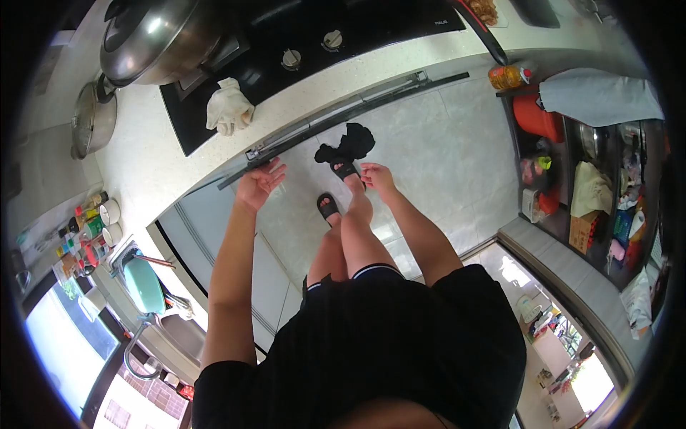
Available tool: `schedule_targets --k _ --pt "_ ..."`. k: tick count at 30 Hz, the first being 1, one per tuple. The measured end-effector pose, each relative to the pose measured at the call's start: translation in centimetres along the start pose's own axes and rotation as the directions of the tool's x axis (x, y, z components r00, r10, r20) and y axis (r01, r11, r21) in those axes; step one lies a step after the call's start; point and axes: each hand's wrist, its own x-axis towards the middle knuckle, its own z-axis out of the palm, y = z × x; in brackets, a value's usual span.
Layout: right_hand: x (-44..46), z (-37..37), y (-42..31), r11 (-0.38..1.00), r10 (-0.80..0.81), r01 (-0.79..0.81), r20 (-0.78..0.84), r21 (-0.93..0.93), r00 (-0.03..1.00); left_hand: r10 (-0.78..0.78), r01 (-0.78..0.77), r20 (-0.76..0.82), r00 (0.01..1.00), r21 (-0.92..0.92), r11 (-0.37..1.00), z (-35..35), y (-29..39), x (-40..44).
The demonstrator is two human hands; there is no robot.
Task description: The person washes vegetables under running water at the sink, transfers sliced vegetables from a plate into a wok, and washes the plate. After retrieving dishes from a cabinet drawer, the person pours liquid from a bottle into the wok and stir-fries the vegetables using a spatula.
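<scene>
My left hand (pixel 260 186) is just in front of the counter's cabinet front, palm up with its fingers apart and loosely curved; nothing is in it. Close to its fingertips runs a long dark rail (pixel 343 109) below the counter edge. My right hand (pixel 378 179) hangs over the floor by my right sandal (pixel 346 170), with fingers loosely bent and nothing visible between them. A crumpled black cloth (pixel 355 141) lies on the tiles ahead of my feet. My other black sandal (pixel 327 205) shows lower left.
A cooktop (pixel 286 96) holds a large lidded steel pot (pixel 161 43) and a bunched pale cloth (pixel 229 107). Another lidded pan (pixel 95 120) stands left. The sink (pixel 179 334) is lower left. At right, dark shelves (pixel 564 154) carry an oil bottle (pixel 509 76) and a red container (pixel 536 118).
</scene>
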Motion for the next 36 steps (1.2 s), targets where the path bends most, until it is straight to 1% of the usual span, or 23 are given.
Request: schedule_targets --k 2,5,6,7,8,10,12,13,16,19,21,22,24,25,28,31,33,36 --pt "2.8 0.4 0.1 0.992 0.118 -0.118 -0.002 0.047 0.993 0.098 -0.098 -0.008 0.995 -0.046 0.994 0.4 0.6 0.7" --pt "7.6 0.6 1.1 0.987 0.154 -0.153 0.002 0.049 0.988 0.282 -0.281 0.004 0.959 -0.082 0.956 2.1 0.4 1.4" --pt "8.8 1.0 1.3 0.983 0.176 -0.174 -0.023 0.06 0.984 0.347 -0.345 0.012 0.938 -0.089 0.934 2.2 0.0 2.0" --pt "10.3 1.5 1.3 0.979 0.195 -0.191 -0.049 0.071 0.98 0.402 -0.394 0.057 0.914 -0.113 0.912 1.3 -0.5 3.4" --pt "11.8 1.8 1.4 0.975 0.212 -0.206 -0.075 0.079 0.974 0.426 -0.412 0.082 0.901 -0.147 0.899 1.7 -0.9 4.0" --pt "15.5 2.4 2.2 0.967 0.223 -0.214 -0.056 0.136 0.973 0.474 -0.443 0.119 0.872 -0.215 0.87 3.0 -2.4 4.4" --pt "19.2 3.6 2.0 0.961 0.208 -0.198 -0.034 0.194 0.978 0.47 -0.46 0.038 0.882 -0.148 0.876 1.9 -4.7 5.5" --pt "21.1 4.6 1.9 0.958 0.191 -0.175 -0.051 0.227 0.98 0.468 -0.466 -0.006 0.884 -0.116 0.877 0.9 -5.9 5.8" --pt "25.6 7.7 1.0 0.937 0.131 -0.096 -0.084 0.337 0.988 0.29 -0.29 -0.034 0.957 -0.002 0.957 -4.5 -11.8 6.7" --pt "30.1 9.8 1.3 0.864 0.066 -0.01 -0.093 0.503 0.993 0.189 -0.19 -0.179 0.966 0.012 0.982 -8.4 -16.6 6.5" --pt "32.6 10.7 2.0 0.779 0.057 0.023 -0.107 0.627 0.993 0.157 -0.181 -0.237 0.959 -0.081 0.98 -10.8 -18.8 6.1" --pt "33.3 10.5 2.5 0.798 0.025 0.024 -0.073 0.602 0.997 0.142 -0.18 -0.26 0.955 -0.128 0.975 -11.7 -19.5 6.1" --pt "33.2 9.3 3.6 0.831 -0.03 0.029 -0.007 0.555 1.0 0.101 -0.15 -0.29 0.952 -0.151 0.977 -12.3 -19.9 5.7" --pt "33.1 9.0 3.8 0.846 -0.031 0.024 0.005 0.532 0.999 0.087 -0.14 -0.302 0.949 -0.159 0.977 -12.5 -19.8 5.6" --pt "32.8 8.4 4.5 0.898 0.031 -0.007 -0.048 0.44 0.998 0.072 -0.14 -0.32 0.945 -0.195 0.971 -12.5 -19.2 5.5" --pt "31.3 7.4 5.8 0.935 0.053 -0.009 -0.115 0.354 0.992 0.061 -0.116 -0.319 0.946 -0.154 0.981 -13.0 -19.1 5.8" --pt "30.3 6.3 7.2 0.957 0.048 -0.01 -0.125 0.289 0.991 0.007 -0.065 -0.329 0.944 -0.165 0.984 -12.8 -18.8 5.8" --pt "28.1 4.7 9.0 0.967 0.115 -0.068 -0.187 0.244 0.976 -0.05 -0.019 -0.323 0.945 -0.206 0.978 -12.5 -18.7 5.9"
